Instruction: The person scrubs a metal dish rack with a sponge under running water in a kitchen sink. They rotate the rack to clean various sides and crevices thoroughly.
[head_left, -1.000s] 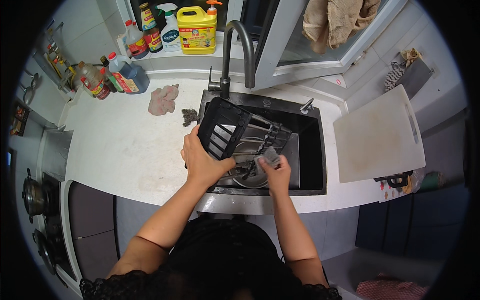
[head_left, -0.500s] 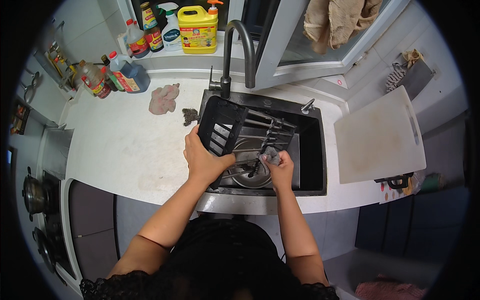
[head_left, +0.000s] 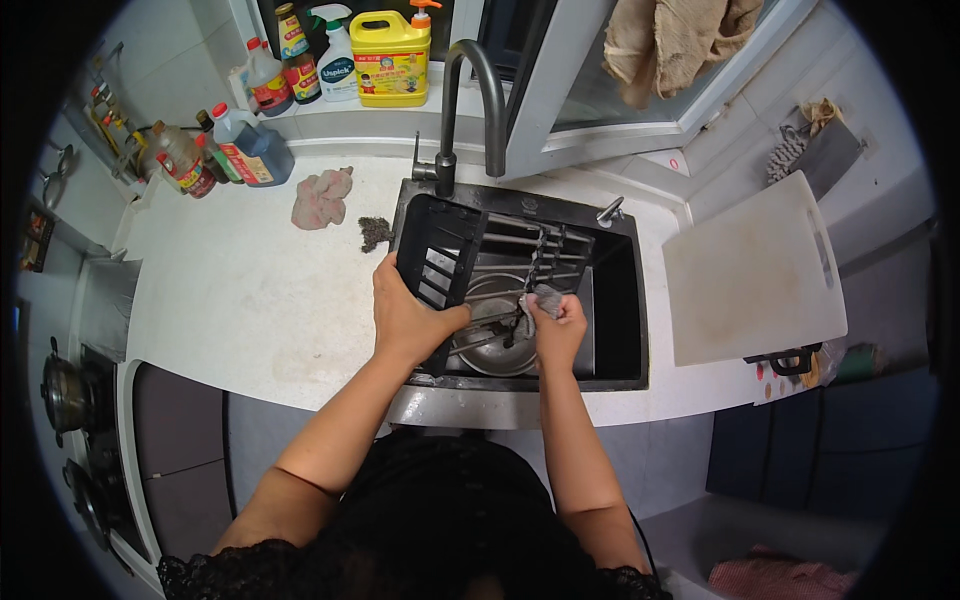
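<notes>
My left hand (head_left: 408, 318) grips the near end of a black dish rack (head_left: 434, 240) with metal rods, its thumb over the slotted frame. The rack is held tilted over the black sink (head_left: 622, 310), its rods pointing right. Pinched in my right hand (head_left: 562, 335) is a grey cleaning cloth (head_left: 545, 301), pressed against the dark crosspiece on the rods. Below the rods, a round metal basin (head_left: 497, 352) sits in the sink, partly covered by the rack.
A dark faucet (head_left: 486, 80) arches over the sink's back edge. Left of it lie a dark scouring pad (head_left: 374, 233) and a pinkish rag (head_left: 321, 199). Bottles (head_left: 250, 150) crowd the back left. A white cutting board (head_left: 755, 275) stands to the right.
My right hand has shifted slightly with the cloth along the rods. The rack's rods have tilted a little; my left hand keeps its grip.
</notes>
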